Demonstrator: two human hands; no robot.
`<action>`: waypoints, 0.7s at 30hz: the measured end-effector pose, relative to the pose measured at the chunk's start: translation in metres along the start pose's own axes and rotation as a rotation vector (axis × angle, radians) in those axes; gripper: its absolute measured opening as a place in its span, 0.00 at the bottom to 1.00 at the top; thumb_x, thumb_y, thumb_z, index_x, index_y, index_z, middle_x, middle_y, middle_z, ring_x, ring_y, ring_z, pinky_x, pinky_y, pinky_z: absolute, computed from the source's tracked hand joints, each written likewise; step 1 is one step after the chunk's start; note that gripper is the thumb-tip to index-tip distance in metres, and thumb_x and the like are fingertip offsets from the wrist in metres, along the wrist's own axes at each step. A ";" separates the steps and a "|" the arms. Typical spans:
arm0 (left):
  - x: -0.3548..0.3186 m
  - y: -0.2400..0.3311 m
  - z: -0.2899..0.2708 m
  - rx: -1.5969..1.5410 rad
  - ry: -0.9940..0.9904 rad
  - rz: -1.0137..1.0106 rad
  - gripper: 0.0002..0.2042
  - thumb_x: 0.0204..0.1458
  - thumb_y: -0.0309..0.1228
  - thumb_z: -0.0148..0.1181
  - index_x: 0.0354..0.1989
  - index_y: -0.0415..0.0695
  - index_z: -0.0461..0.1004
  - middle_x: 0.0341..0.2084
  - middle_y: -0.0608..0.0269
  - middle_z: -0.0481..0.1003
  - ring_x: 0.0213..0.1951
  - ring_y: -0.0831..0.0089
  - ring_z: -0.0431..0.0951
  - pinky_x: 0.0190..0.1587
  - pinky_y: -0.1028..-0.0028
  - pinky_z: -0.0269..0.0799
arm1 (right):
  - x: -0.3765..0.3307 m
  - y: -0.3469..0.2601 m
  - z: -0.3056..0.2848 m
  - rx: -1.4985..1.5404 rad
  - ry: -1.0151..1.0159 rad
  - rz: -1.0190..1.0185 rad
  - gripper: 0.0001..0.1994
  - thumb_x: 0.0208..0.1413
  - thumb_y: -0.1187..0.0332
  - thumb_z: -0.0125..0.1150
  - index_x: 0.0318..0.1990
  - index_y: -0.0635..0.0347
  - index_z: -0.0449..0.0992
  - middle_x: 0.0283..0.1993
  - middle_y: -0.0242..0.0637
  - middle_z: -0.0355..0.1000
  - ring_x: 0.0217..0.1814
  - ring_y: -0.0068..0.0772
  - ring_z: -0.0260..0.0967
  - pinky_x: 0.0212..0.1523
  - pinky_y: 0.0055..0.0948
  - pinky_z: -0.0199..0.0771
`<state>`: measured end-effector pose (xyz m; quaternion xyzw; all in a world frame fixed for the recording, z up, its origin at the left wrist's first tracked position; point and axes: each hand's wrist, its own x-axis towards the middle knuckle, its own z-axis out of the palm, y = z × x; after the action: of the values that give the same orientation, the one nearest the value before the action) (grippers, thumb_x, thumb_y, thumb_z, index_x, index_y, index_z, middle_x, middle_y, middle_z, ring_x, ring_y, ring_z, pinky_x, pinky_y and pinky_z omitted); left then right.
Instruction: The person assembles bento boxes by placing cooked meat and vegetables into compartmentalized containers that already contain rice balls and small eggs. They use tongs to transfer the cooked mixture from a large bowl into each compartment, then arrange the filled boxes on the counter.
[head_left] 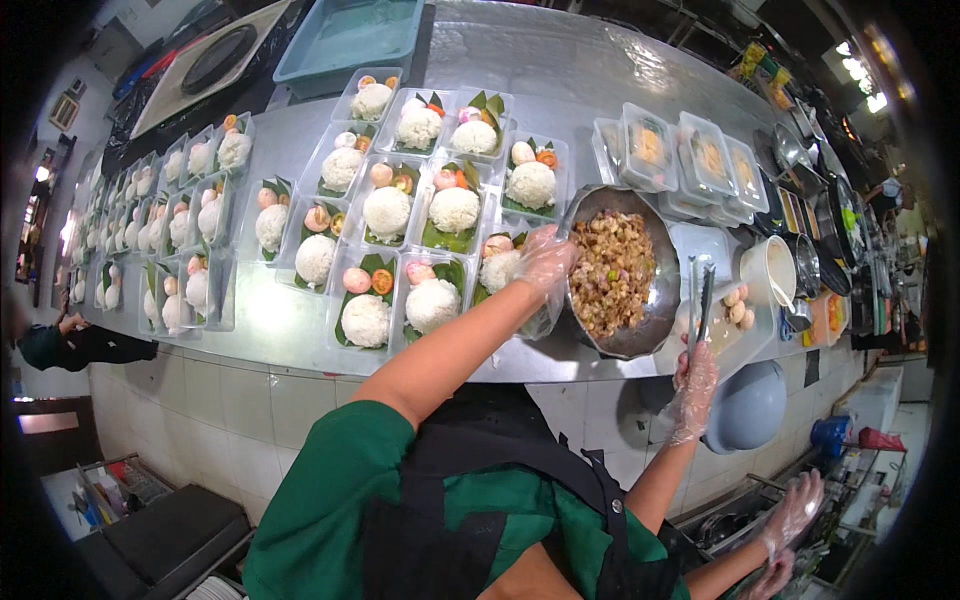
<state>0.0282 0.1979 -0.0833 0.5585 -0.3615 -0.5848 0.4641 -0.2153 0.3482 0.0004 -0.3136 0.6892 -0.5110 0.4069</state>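
My left hand (548,258), in a clear plastic glove, is closed on the left rim of a wide metal bowl (662,285). Chopped brown cooked meat (610,270) fills much of the bowl. To the right, my gloved right hand (697,390) grips a pair of metal tongs (705,300), which point up and away from me. Under my left forearm and to its left stand clear plastic containers, each with a rice mound (433,305), green leaf, pinkish egg and tomato slices. My left wrist partly covers one rice container (497,272).
More rice containers (200,215) line the table's left side. Stacked lidded containers (648,148) stand behind the bowl. Eggs (738,308) lie in a tray beside a white tub (768,270). A blue bin (350,40) sits at the back. Another person's gloved hands (795,515) show at lower right.
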 end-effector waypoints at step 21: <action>0.152 0.082 -0.073 1.716 -0.540 0.839 0.46 0.38 0.51 0.62 0.68 0.60 0.46 0.68 0.56 0.43 0.69 0.52 0.40 0.61 0.35 0.39 | 0.038 -0.023 0.315 -0.432 -0.074 -0.323 0.27 0.57 0.48 0.50 0.46 0.70 0.71 0.38 0.60 0.72 0.46 0.61 0.68 0.45 0.45 0.66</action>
<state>0.1200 0.0359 -0.0631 0.3803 -0.9243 -0.0209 -0.0261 0.0451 0.1681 -0.0326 -0.5174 0.7080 -0.3986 0.2687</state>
